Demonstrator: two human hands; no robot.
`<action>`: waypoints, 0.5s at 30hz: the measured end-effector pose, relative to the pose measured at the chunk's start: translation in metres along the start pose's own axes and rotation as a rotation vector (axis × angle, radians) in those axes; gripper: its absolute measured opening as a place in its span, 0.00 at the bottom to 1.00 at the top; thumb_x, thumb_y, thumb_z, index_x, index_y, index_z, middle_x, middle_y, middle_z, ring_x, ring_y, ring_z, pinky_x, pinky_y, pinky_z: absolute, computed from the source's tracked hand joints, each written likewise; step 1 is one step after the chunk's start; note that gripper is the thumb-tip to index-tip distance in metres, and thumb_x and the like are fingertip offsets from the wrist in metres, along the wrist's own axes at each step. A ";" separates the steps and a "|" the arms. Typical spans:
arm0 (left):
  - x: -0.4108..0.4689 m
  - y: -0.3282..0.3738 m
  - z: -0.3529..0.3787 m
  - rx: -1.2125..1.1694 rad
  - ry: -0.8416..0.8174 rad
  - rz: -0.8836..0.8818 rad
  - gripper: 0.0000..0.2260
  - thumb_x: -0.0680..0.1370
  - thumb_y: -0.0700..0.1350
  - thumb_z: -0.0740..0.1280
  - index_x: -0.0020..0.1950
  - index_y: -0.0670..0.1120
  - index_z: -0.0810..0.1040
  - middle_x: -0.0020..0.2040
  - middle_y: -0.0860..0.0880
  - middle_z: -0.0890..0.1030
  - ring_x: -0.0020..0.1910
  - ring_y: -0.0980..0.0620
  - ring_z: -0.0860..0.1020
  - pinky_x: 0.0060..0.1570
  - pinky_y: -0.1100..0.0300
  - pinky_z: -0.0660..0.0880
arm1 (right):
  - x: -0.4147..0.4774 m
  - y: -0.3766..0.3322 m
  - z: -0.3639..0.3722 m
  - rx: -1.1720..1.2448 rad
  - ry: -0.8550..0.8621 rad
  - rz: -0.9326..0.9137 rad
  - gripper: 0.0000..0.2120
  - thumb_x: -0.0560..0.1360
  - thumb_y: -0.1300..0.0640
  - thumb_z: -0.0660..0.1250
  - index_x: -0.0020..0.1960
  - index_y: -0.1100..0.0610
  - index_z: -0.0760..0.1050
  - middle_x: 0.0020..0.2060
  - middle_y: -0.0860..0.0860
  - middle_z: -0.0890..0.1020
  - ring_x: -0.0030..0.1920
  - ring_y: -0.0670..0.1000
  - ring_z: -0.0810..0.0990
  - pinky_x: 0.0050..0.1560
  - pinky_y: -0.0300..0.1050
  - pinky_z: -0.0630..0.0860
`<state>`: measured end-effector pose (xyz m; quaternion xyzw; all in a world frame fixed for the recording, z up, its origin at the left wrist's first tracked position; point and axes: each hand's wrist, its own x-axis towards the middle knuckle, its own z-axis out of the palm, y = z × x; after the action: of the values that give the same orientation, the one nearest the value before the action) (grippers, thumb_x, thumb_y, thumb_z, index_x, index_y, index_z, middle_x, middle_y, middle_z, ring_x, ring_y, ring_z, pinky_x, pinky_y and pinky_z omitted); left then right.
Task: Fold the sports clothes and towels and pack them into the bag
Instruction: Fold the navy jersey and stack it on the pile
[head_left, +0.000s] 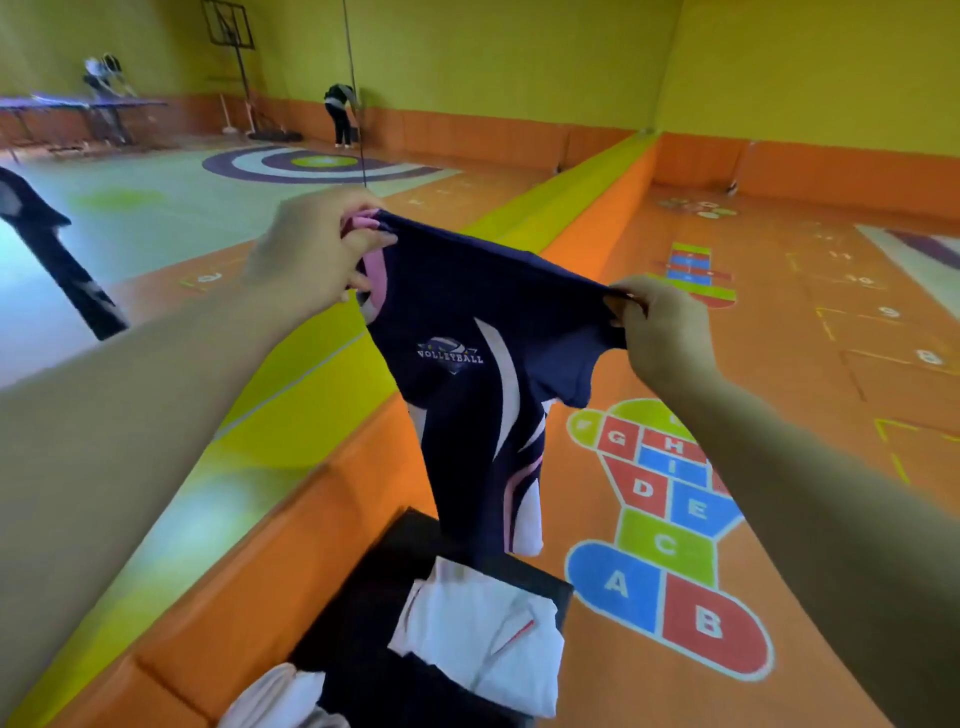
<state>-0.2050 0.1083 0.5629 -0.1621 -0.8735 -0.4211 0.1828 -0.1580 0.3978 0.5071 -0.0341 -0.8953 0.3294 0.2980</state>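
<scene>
Head view: navy volleyball jersey (467, 374), held aloft, not yet folded.
My left hand (311, 249) pinches its pink-trimmed corner and my right hand (660, 332) pinches the opposite corner. The cloth hangs bunched, up and left of the hopscotch grid (670, 545). A white folded garment (483, 639) lies on a black surface (363, 613) just left of the grid; I cannot tell if that is the bag. Judgement: level both hands, draw the top edge taut, and let the twist drop out before folding.

An orange padded ledge (322, 499) with a yellow-green top runs from near left to far centre. On its near end sits a black boxy bag (374, 597), carrying a white folded garment with a red stripe (483, 634); a white rolled towel (280, 691) lies just left.
</scene>
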 end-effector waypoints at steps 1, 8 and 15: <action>-0.001 0.003 0.003 -0.052 0.009 0.002 0.08 0.77 0.40 0.65 0.44 0.55 0.75 0.36 0.48 0.78 0.33 0.45 0.79 0.28 0.61 0.73 | 0.000 0.002 -0.003 0.004 0.020 -0.020 0.10 0.77 0.61 0.61 0.49 0.56 0.81 0.43 0.57 0.82 0.46 0.58 0.77 0.44 0.47 0.67; -0.077 -0.037 0.037 -0.038 -0.076 0.018 0.05 0.73 0.39 0.70 0.44 0.49 0.82 0.36 0.54 0.82 0.35 0.68 0.76 0.37 0.77 0.66 | -0.059 0.047 0.006 -0.048 -0.119 0.012 0.08 0.77 0.62 0.63 0.50 0.58 0.81 0.40 0.56 0.80 0.43 0.58 0.75 0.41 0.47 0.64; -0.216 -0.127 0.087 0.023 -0.315 -0.174 0.26 0.68 0.40 0.76 0.38 0.74 0.75 0.42 0.75 0.76 0.40 0.73 0.75 0.42 0.76 0.69 | -0.210 0.115 0.075 -0.082 -0.478 0.266 0.10 0.77 0.62 0.64 0.54 0.55 0.81 0.49 0.52 0.80 0.51 0.55 0.78 0.42 0.35 0.64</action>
<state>-0.0860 0.0740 0.3282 -0.1477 -0.9068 -0.3948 0.0081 -0.0431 0.3904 0.2841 -0.0849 -0.9403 0.3280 0.0306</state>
